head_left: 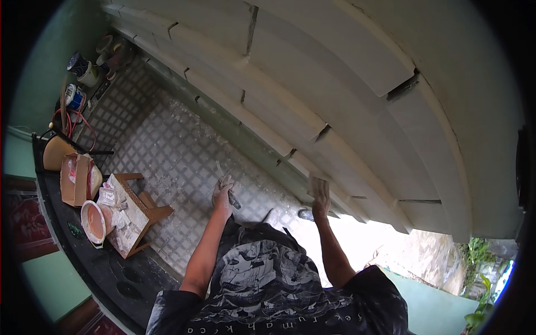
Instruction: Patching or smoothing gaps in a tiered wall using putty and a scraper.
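My left hand (223, 191) is closed round a dusty scraper, its dark handle (234, 201) sticking out on one side and a thin pale end (218, 166) on the other. It hangs over the tiled floor. Up against the pale ridged wall (335, 162), my right hand (320, 205) grips a flat, greyish rectangular spreader (318, 185). Whether the spreader touches the wall I cannot tell. Short dark gaps (322, 132) cut across the wall's long ridges.
At the left stands a small wooden table (146, 215) with white-smeared scraps on it. Next to it are a round tub (95, 224) and an open cardboard box (81, 181). Paint buckets (75, 97) line the far left. White specks dot the patterned floor (167, 145).
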`<state>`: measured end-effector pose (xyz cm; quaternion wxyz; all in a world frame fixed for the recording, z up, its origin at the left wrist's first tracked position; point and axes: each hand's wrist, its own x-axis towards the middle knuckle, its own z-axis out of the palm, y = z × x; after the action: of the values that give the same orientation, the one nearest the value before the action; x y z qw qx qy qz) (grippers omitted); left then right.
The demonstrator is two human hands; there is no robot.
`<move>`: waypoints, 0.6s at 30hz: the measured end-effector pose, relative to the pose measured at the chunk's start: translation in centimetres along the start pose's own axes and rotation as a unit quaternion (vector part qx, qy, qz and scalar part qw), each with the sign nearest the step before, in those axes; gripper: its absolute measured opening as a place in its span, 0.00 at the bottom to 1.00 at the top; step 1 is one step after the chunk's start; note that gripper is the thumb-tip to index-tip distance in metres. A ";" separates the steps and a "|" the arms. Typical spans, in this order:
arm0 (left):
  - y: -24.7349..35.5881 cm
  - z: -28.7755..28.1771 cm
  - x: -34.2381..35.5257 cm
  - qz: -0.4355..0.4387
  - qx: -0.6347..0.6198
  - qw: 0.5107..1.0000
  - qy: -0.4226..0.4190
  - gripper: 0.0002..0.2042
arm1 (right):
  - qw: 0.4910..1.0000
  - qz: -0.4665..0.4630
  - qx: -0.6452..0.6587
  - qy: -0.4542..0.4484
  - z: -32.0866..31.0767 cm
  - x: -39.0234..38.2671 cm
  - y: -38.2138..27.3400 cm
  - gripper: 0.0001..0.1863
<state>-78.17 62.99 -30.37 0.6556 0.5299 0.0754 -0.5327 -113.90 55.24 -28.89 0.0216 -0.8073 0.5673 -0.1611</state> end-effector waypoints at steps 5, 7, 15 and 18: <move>-0.7 -0.5 -0.4 -0.042 -0.042 0.998 -0.036 0.30 | 0.685 0.716 0.120 -0.060 -0.3 -15.7 10.9 0.24; -2.1 0.7 -0.6 -0.079 -0.018 0.995 -0.057 0.32 | 0.705 0.709 0.001 -0.014 -2.0 -19.2 11.1 0.29; -6.7 9.1 -3.2 -0.077 0.071 0.980 -0.170 0.32 | 0.963 0.222 0.004 0.150 -6.2 -11.2 9.9 0.37; -8.4 11.5 -3.9 -0.075 0.125 0.974 -0.173 0.31 | 0.984 0.135 0.004 0.118 -5.3 -7.0 8.5 0.36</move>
<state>-91.73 57.57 -28.03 0.5456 0.5002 -0.0663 -0.6691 -125.32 59.49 -27.42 -0.0209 -0.6984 0.6691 -0.2531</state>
